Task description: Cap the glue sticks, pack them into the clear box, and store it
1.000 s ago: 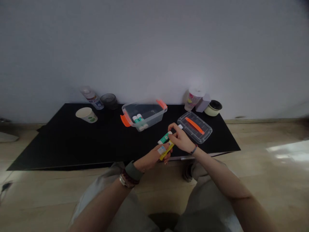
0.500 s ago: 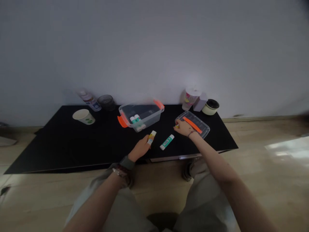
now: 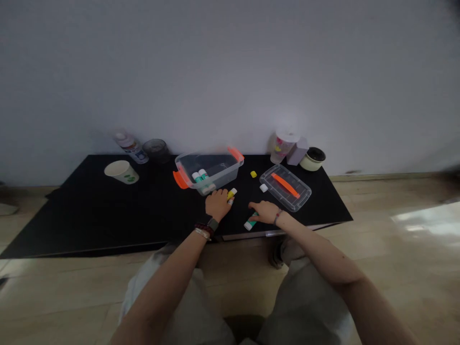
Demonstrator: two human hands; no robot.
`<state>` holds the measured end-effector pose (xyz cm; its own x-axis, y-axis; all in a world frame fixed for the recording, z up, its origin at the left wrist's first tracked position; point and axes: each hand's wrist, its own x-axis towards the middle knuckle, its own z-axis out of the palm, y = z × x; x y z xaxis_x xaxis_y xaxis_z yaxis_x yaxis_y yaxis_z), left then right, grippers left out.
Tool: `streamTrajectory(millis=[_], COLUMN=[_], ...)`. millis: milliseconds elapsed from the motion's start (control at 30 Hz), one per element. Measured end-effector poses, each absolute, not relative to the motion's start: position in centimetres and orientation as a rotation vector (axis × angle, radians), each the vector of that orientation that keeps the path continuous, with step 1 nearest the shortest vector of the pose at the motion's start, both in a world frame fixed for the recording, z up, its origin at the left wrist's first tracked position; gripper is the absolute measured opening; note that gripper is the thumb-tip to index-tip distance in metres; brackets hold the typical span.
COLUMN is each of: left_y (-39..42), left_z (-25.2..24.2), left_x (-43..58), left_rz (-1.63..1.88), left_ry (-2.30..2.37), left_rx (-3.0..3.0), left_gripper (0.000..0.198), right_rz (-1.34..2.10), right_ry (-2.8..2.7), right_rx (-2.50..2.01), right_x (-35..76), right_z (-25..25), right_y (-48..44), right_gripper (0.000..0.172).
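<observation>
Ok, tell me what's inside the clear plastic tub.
Inside the clear plastic tub are at least two glue sticks with green bands and white ends. Dark tabletop shows through the base elsewhere; glare and the near wall hide anything lower down.

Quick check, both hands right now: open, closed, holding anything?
Left hand: curled against a yellow glue stick; cannot tell if it grips it.
Right hand: open, fingers extended over a green glue stick.
</observation>
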<state>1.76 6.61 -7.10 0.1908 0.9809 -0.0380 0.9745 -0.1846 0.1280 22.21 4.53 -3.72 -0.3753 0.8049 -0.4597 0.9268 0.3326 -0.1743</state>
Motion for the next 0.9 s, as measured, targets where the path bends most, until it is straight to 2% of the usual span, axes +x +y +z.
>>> streamTrajectory(millis=[133,300,367,567,667,767,900], left_y=[7.8,8.9,9.0,8.0,6.9,5.5,3.7], left_z=[-7.8,-8.6,-8.7,-6.9,-5.3,-3.9,-3.1], left_x=[2.8,3.6,3.7,3.4,2.6,1.6,0.3], left_rz=[0.096,0.121,0.139,0.190,0.241,0.269,0.233], left_ry=[1.905,1.897,1.895,1.912,1.887,1.852,1.819], left_rx=[2.362,2.389,2.386,2.376,2.393,2.424,2.426], left_gripper=[0.033,0.035,0.037,0.039,0.039,0.037,0.032], right_rz=[-0.501,-0.478,-0.484,-0.244,-0.098,-0.023,-0.165], right_ry=[2.330,2.316,2.310,2.336,2.448,2.674,2.943], right_rx=[1.554,1.598,1.612,1.723,1.797,1.898,1.803], right_x=[21.5,21.2,20.9,21.4,21.5,19.9,14.1], right_z=[-3.8,-3.8,-4.1,-4.3,-2.4,0.8,3.9], right_y=[4.5,5.0,5.3,6.6,7.4,8.7,12.3], right_gripper=[0.040,0.053,0.053,0.038,0.030,0.032,0.030])
